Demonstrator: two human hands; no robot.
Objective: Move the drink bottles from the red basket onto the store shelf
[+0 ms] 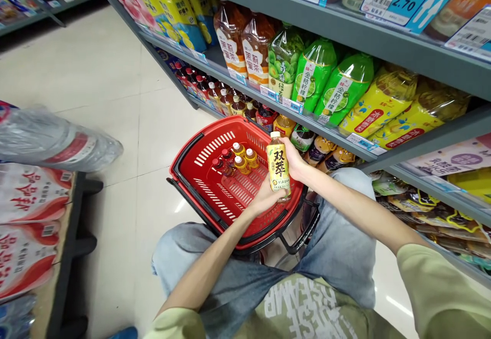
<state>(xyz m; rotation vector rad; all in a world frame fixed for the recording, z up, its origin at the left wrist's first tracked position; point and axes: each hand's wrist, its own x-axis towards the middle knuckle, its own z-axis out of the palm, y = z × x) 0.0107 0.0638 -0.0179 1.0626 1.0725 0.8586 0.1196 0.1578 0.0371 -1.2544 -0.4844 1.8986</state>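
Between my two hands is an upright drink bottle [279, 167] with a yellow label and a pale cap, above the right side of a red shopping basket [184, 162]. My left hand [267, 194] is closed around the bottle's lower part. Higher up, my right hand [294, 160] grips its right side, with some fingers hidden behind it. Inside the basket stand several small bottles: yellow-labelled ones with pale caps [241, 164] and dark ones with red caps [222, 165].
Shelves [245, 81] with large green, yellow and brown tea bottles [307, 73] run along the right. Small bottles [226, 98] fill the lowest shelf. On the left, shrink-wrapped packs [30, 216] lie on a dark pallet [72, 211]. Tiled floor [126, 139] lies between.
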